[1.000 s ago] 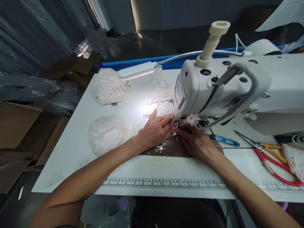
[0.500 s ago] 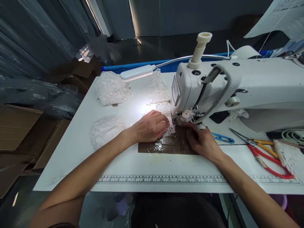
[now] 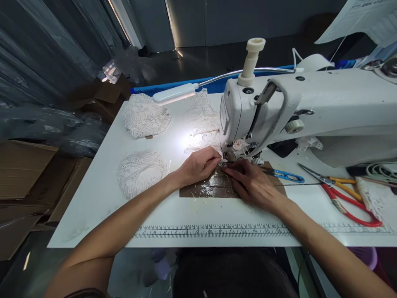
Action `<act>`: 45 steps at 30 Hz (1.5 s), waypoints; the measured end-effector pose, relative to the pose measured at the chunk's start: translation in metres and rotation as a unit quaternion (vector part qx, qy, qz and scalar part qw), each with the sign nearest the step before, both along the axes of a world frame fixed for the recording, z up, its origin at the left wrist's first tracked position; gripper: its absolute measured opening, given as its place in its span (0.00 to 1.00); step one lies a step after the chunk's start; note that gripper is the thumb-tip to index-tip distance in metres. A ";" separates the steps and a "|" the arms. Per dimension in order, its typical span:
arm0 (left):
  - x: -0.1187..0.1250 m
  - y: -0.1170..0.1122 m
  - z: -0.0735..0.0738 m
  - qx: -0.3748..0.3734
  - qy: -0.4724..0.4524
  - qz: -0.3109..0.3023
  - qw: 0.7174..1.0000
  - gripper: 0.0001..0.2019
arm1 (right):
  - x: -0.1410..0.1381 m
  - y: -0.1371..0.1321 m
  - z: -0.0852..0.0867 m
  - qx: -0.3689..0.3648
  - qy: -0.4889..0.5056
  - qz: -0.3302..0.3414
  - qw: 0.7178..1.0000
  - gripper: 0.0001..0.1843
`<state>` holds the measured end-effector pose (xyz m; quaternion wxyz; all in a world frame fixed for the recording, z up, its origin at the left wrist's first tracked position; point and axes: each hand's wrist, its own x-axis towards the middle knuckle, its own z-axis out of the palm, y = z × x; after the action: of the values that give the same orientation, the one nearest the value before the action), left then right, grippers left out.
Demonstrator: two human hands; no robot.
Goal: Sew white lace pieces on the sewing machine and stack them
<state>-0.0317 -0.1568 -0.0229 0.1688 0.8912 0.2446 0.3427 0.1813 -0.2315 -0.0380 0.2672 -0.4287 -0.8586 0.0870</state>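
A white sewing machine stands on the white table. Under its needle lies a strip of white lace trim, running back toward more lace behind the needle. My left hand has its fingers curled, pinching the lace just left of the presser foot. My right hand reaches from the right, fingertips pressed on the same lace end at the foot. Both hands rest over a brown taped patch on the table.
Two piles of white lace lie on the table's left. A gooseneck lamp lights the needle area. Blue thread snips and red and yellow scissors lie right. A printed ruler runs along the front edge.
My left hand has gone from lying flat on the lace to pinching it at the needle. My right hand has shifted a little left toward the presser foot. The view has shifted slightly.
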 end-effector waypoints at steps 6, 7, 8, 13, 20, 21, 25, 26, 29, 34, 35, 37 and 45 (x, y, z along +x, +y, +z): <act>-0.003 -0.002 -0.002 0.066 0.080 -0.070 0.992 0.06 | 0.001 0.001 -0.002 -0.003 -0.003 -0.002 1.000 0.19; -0.003 -0.002 -0.003 0.076 0.092 -0.074 0.990 0.06 | 0.002 0.001 -0.002 -0.004 -0.001 -0.001 1.000 0.19; -0.004 -0.001 -0.003 0.085 0.102 -0.077 0.988 0.06 | 0.001 0.001 -0.002 -0.005 0.001 -0.002 1.000 0.19; -0.003 -0.001 -0.003 0.121 0.127 -0.070 0.982 0.07 | 0.004 -0.002 0.006 -0.053 0.014 -0.003 0.998 0.18; -0.001 -0.004 -0.004 0.160 0.127 -0.055 0.977 0.07 | 0.051 -0.003 0.041 -0.118 0.090 -0.049 0.988 0.15; -0.001 -0.004 -0.005 0.162 0.127 -0.055 0.977 0.07 | 0.060 -0.004 0.044 -0.106 0.092 -0.072 0.988 0.15; -0.001 -0.004 -0.005 0.170 0.128 -0.051 0.976 0.08 | 0.090 -0.017 0.039 -0.083 0.051 -0.164 0.982 0.17; -0.001 -0.004 -0.005 0.173 0.128 -0.050 0.975 0.08 | 0.093 -0.021 0.035 -0.079 0.040 -0.175 0.981 0.17; -0.001 -0.006 -0.006 0.182 0.123 -0.037 0.975 0.07 | 0.095 -0.029 0.026 -0.076 0.026 -0.170 0.982 0.17; 0.000 -0.007 -0.007 0.184 0.107 -0.032 0.977 0.07 | 0.065 -0.022 0.023 -0.074 0.043 -0.097 0.992 0.18; 0.000 -0.007 -0.007 0.183 0.107 -0.035 0.977 0.07 | 0.056 -0.018 0.023 -0.074 0.048 -0.077 0.993 0.18; -0.001 -0.006 -0.008 0.182 0.111 -0.038 0.976 0.07 | 0.037 -0.009 0.023 -0.074 0.044 -0.040 0.995 0.19; -0.001 -0.003 -0.009 0.193 0.140 -0.036 0.970 0.08 | 0.003 0.006 0.003 -0.090 0.053 -0.036 0.994 0.20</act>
<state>-0.0329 -0.1602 -0.0317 -0.0302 0.9543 0.1627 0.2489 0.1839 -0.2259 -0.0354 0.2758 -0.4768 -0.8157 0.1766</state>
